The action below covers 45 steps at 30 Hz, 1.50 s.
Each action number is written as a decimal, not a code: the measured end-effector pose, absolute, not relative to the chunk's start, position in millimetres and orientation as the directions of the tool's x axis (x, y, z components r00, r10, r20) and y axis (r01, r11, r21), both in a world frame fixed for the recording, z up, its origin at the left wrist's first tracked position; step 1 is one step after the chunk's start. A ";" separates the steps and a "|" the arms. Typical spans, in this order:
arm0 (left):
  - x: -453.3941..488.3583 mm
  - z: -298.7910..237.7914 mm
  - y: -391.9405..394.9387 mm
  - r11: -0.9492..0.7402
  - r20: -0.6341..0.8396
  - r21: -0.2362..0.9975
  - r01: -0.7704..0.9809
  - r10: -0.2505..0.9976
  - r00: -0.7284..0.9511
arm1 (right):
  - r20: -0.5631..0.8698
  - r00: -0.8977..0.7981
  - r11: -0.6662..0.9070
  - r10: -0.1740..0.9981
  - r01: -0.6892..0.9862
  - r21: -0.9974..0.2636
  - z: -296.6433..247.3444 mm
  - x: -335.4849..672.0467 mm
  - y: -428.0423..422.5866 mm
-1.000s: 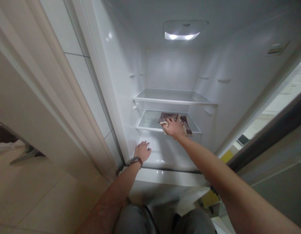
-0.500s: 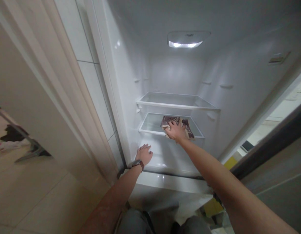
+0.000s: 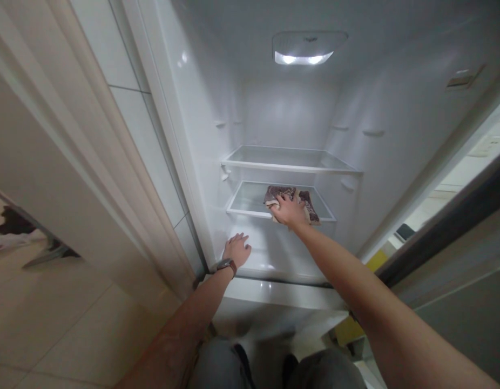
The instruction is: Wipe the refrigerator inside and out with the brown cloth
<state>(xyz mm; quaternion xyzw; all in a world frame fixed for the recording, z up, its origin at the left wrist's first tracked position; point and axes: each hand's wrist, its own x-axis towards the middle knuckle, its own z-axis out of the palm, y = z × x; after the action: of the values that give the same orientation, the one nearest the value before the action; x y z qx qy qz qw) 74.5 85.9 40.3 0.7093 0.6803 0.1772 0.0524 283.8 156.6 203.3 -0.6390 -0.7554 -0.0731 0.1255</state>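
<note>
On the lower glass shelf [image 3: 250,199] inside the fridge lies a brown and cream patterned cloth [image 3: 279,192]. My right hand [image 3: 291,209] presses down on it near the shelf's front edge, thumb and fingers over the fabric, so part of the cloth is hidden. My left hand [image 3: 237,249], with a watch [image 3: 228,265] on its wrist, rests at the fridge's lower left by the floor of the compartment, fingers stretched out and holding nothing.
An upper glass shelf [image 3: 290,158] spans the fridge above the cloth. A lit lamp [image 3: 309,48] sits at the top. White side walls with shelf ledges [image 3: 373,132] flank both shelves. A wooden door frame [image 3: 124,178] stands left, a yellow object [image 3: 349,329] low on the right.
The view has shifted slightly, so the shelves appear a little higher and further left. My right hand stays on the cloth, and my left hand stays at the lower left.
</note>
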 end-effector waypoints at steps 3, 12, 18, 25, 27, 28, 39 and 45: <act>74.5 41.2 85.6 -0.067 0.175 0.313 0.948 0.985 0.011 | 0.291 -0.154 0.177 0.944 0.983 -0.054 202.0 283.9 157.7; 75.4 43.3 84.0 -0.053 0.166 0.313 0.948 0.986 0.000 | 0.280 -0.152 0.174 0.948 0.983 -0.053 202.8 284.0 156.5; 74.9 39.6 85.4 -0.056 0.187 0.320 0.946 0.982 -0.005 | 0.280 -0.144 0.165 0.949 0.985 -0.052 205.3 281.8 153.2; 73.9 38.9 86.7 -0.055 0.174 0.326 0.944 0.985 -0.003 | 0.255 -0.138 0.154 0.957 0.987 -0.043 208.1 280.8 151.1; 73.9 38.8 86.8 -0.053 0.170 0.326 0.944 0.985 -0.004 | 0.254 -0.139 0.154 0.957 0.987 -0.040 208.5 280.6 150.6; 73.9 38.5 87.0 -0.053 0.170 0.325 0.944 0.985 -0.003 | 0.253 -0.141 0.155 0.957 0.987 -0.039 208.5 280.5 150.5; 73.4 35.3 88.5 -0.064 0.188 0.314 0.947 0.982 0.004 | 0.275 -0.152 0.173 0.949 0.984 -0.052 207.9 281.5 149.7; 73.4 36.1 88.2 -0.066 0.182 0.309 0.949 0.983 0.009 | 0.267 -0.141 0.160 0.953 0.986 -0.051 208.8 280.7 148.9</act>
<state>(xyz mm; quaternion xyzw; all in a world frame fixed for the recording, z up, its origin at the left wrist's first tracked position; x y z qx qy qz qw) 73.4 88.2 36.1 0.7086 0.6816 0.1756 0.0493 280.7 148.9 208.8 -0.6444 -0.7523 -0.0683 0.1190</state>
